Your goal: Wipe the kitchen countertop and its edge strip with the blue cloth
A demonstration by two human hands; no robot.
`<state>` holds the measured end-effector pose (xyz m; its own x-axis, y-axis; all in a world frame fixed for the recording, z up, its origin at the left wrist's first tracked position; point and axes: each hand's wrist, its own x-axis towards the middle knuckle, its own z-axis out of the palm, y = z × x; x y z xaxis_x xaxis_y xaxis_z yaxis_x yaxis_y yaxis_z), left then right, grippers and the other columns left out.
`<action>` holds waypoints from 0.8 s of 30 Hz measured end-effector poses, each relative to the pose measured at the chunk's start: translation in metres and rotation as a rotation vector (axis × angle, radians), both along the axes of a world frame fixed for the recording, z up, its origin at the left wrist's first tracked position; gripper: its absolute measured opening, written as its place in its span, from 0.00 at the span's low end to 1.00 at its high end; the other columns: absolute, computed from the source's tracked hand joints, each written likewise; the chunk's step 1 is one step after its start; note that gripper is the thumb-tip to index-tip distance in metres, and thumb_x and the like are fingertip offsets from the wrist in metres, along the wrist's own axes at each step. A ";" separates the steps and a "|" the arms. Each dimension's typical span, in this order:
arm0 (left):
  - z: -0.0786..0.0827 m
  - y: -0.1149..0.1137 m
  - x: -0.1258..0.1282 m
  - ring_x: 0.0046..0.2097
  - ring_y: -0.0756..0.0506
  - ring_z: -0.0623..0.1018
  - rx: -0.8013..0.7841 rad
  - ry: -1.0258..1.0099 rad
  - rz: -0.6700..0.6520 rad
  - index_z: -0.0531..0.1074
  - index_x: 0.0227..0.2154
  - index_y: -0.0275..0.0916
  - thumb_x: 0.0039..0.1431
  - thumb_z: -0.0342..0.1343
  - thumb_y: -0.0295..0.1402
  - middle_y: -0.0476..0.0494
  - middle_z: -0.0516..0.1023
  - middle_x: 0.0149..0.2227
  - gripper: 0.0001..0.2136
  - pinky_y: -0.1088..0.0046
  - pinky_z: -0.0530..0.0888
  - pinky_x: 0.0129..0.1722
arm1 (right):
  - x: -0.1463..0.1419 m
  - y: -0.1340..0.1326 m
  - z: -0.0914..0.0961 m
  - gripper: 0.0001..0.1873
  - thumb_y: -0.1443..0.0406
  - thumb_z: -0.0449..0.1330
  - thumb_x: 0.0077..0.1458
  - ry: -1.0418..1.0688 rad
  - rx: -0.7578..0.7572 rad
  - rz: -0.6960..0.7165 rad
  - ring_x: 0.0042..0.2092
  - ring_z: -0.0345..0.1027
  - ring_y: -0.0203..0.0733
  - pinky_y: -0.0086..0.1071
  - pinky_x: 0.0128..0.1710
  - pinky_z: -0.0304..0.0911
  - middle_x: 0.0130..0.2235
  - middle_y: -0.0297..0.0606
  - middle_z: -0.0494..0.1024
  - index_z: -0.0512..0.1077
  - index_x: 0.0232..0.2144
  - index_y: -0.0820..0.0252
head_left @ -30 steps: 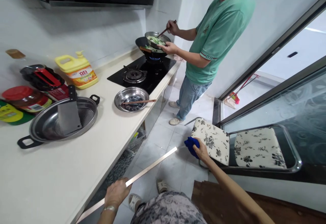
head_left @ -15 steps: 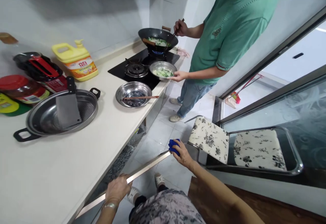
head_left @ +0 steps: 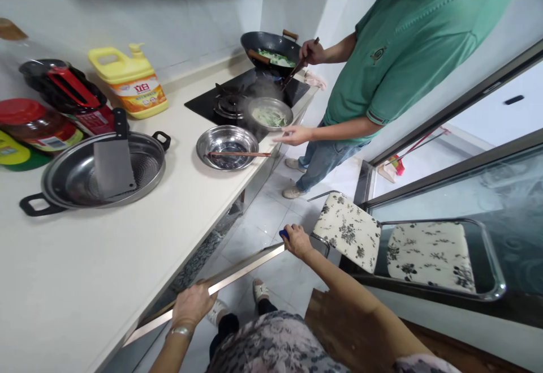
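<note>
My left hand [head_left: 193, 303] is closed over the metal-edged top of a pulled-out cabinet front [head_left: 248, 269] below the counter; a bracelet is on its wrist. My right hand [head_left: 298, 241] is wrapped round a blue cloth [head_left: 284, 234] at the far end of that edge. Only a small part of the cloth shows between the fingers.
A person in a green shirt [head_left: 407, 61] stands by the stove, chopsticks in one hand, the other at a steaming bowl [head_left: 270, 114]. A wok [head_left: 271, 42], a steel basin [head_left: 228, 144], a pan [head_left: 63, 175] with a cleaver [head_left: 113, 166] and a chair [head_left: 350, 231] surround me.
My right hand has shifted slightly and now covers more of the blue cloth. My left hand stays on the edge. The other person's bowl has come slightly nearer, with steam around it.
</note>
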<state>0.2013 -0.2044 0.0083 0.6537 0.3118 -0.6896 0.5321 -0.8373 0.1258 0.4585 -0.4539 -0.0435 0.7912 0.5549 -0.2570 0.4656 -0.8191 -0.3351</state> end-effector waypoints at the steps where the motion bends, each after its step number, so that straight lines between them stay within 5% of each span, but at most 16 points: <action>1: 0.000 0.000 -0.001 0.52 0.29 0.80 0.000 -0.002 0.002 0.77 0.47 0.39 0.64 0.39 0.37 0.32 0.82 0.50 0.22 0.49 0.76 0.50 | 0.003 0.001 -0.001 0.13 0.58 0.60 0.61 0.020 0.005 -0.036 0.46 0.67 0.49 0.35 0.42 0.62 0.45 0.46 0.76 0.73 0.46 0.57; 5: -0.003 0.002 -0.003 0.52 0.30 0.80 0.002 -0.022 0.001 0.77 0.45 0.40 0.64 0.38 0.38 0.33 0.82 0.51 0.22 0.50 0.76 0.51 | 0.016 -0.014 -0.006 0.17 0.55 0.53 0.65 0.059 0.072 -0.264 0.44 0.73 0.45 0.34 0.45 0.65 0.42 0.42 0.80 0.72 0.49 0.57; 9: -0.005 0.005 -0.003 0.52 0.31 0.80 0.005 -0.043 0.004 0.78 0.44 0.41 0.65 0.37 0.41 0.34 0.82 0.50 0.23 0.51 0.76 0.51 | 0.016 -0.061 -0.002 0.24 0.54 0.47 0.64 0.047 0.124 -0.559 0.40 0.77 0.51 0.41 0.43 0.70 0.36 0.47 0.81 0.73 0.48 0.63; 12: -0.007 0.006 -0.002 0.52 0.31 0.80 0.011 -0.058 0.001 0.78 0.44 0.41 0.65 0.37 0.42 0.34 0.82 0.50 0.23 0.51 0.76 0.51 | 0.000 -0.090 0.006 0.27 0.52 0.45 0.63 0.020 0.202 -0.642 0.42 0.77 0.54 0.46 0.46 0.70 0.38 0.50 0.82 0.73 0.48 0.64; 15: -0.009 0.006 -0.002 0.53 0.32 0.80 0.020 -0.058 -0.008 0.78 0.46 0.42 0.65 0.38 0.41 0.34 0.82 0.51 0.22 0.52 0.76 0.52 | -0.027 -0.088 0.011 0.27 0.54 0.44 0.63 -0.023 0.353 -0.571 0.51 0.75 0.51 0.45 0.54 0.68 0.50 0.49 0.80 0.70 0.55 0.61; 18: -0.009 0.004 -0.002 0.53 0.32 0.80 0.030 -0.053 -0.020 0.77 0.46 0.41 0.65 0.38 0.42 0.34 0.81 0.52 0.23 0.52 0.76 0.52 | -0.053 -0.064 0.006 0.28 0.58 0.50 0.63 -0.173 0.527 -0.305 0.57 0.69 0.50 0.46 0.59 0.66 0.59 0.50 0.74 0.62 0.62 0.62; 21: -0.006 0.003 -0.002 0.52 0.32 0.80 0.028 -0.044 -0.026 0.77 0.46 0.40 0.65 0.37 0.41 0.33 0.81 0.52 0.24 0.52 0.76 0.51 | -0.068 -0.046 -0.008 0.29 0.64 0.53 0.60 -0.299 0.472 -0.039 0.58 0.67 0.54 0.51 0.58 0.65 0.63 0.54 0.69 0.62 0.63 0.62; 24: -0.003 0.001 -0.001 0.51 0.31 0.81 0.022 -0.036 -0.021 0.78 0.46 0.40 0.64 0.38 0.40 0.33 0.82 0.51 0.23 0.51 0.76 0.51 | -0.079 -0.039 -0.023 0.31 0.68 0.52 0.58 -0.348 0.390 -0.002 0.60 0.65 0.57 0.55 0.57 0.65 0.65 0.56 0.66 0.60 0.64 0.62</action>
<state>0.2005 -0.2037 0.0053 0.6846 0.3129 -0.6583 0.5101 -0.8508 0.1262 0.3794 -0.4926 -0.0669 0.7944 0.5550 0.2467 0.6020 -0.6656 -0.4411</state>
